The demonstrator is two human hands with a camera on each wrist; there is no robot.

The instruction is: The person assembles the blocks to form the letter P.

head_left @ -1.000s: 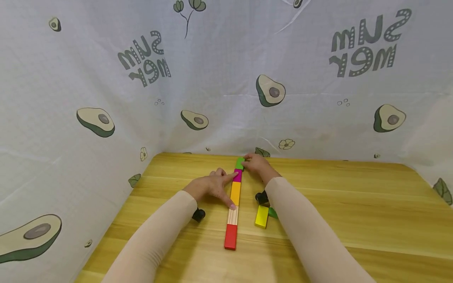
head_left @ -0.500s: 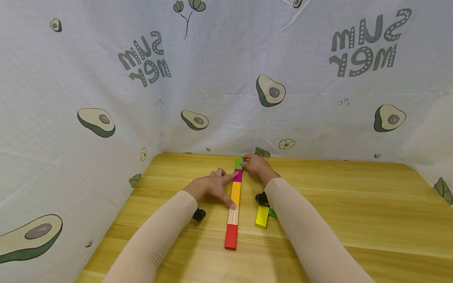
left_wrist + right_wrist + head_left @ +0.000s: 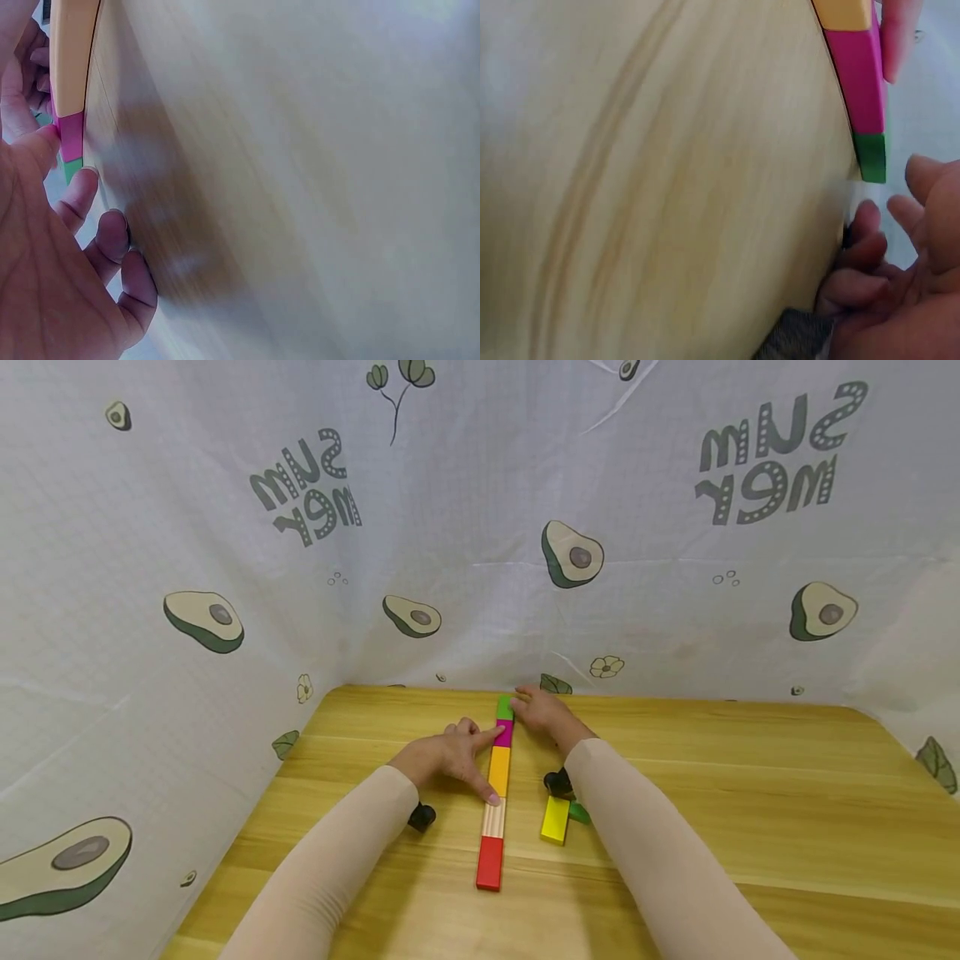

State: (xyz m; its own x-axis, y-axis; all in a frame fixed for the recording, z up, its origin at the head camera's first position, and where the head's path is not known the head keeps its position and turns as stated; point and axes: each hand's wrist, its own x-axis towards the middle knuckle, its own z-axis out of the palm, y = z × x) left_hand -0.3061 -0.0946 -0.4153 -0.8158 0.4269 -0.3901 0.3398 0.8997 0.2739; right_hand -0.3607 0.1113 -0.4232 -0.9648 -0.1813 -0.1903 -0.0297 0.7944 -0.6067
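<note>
A straight row of painted wooden blocks runs away from me: red block (image 3: pixel 490 863), bare wood block (image 3: pixel 493 821), orange block (image 3: pixel 498 768), magenta block (image 3: pixel 503 737) and, at the far end, green block (image 3: pixel 505 706). My left hand (image 3: pixel 448 755) spans the row from its left side. Its index fingertip rests on the magenta block and its thumb touches the joint of the orange and bare wood blocks. Beside the green block's right side is my right hand (image 3: pixel 543 712). In the right wrist view its loosely bent fingers (image 3: pixel 859 289) hold nothing and sit apart from the green block.
A yellow block (image 3: pixel 555 819) and another green block (image 3: pixel 578 812) lie right of the row, close to my right sleeve (image 3: pixel 652 835). A black wrist camera (image 3: pixel 557 782) overlaps them. Behind the wooden table (image 3: pixel 750 793) hangs a printed white cloth (image 3: pixel 480 527).
The far green block has shifted slightly left, into line with the magenta one. My right hand's fingers have come off it a little. The left hand has stayed put.
</note>
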